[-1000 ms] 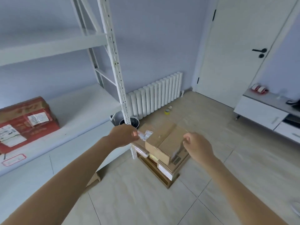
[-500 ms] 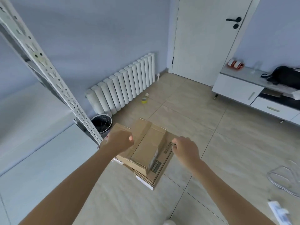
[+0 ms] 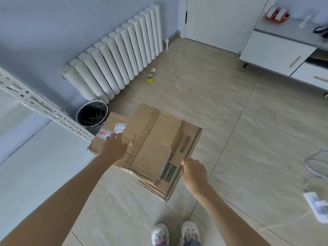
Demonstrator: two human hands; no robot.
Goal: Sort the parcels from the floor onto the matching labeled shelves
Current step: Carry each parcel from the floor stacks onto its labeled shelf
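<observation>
A stack of brown cardboard parcels sits on the tiled floor in front of me. The top parcel [image 3: 156, 139] is a taped box lying across a wide flat parcel [image 3: 192, 139] that bears a barcode. Beside it, a parcel with a white label [image 3: 113, 124] sticks out to the left. My left hand [image 3: 113, 148] reaches the left side of the top parcel, its fingers straight over the labelled parcel. At the flat parcel's right edge my right hand [image 3: 194, 170] hovers with loosely curled fingers and holds nothing.
The white shelf upright [image 3: 44, 107] and a shelf board [image 3: 44, 166] stand at the left. A black bin [image 3: 92, 112] and a radiator [image 3: 115, 55] are behind the stack. A yellow tape roll [image 3: 150, 78], a cable [image 3: 317, 166] and a white packet [image 3: 317, 206] lie on the floor. A white cabinet [image 3: 276, 50] is at the far right.
My view has swung down and right, away from the shelf and its red parcel, onto the stack. Both hands have lowered to the sides of the top parcel.
</observation>
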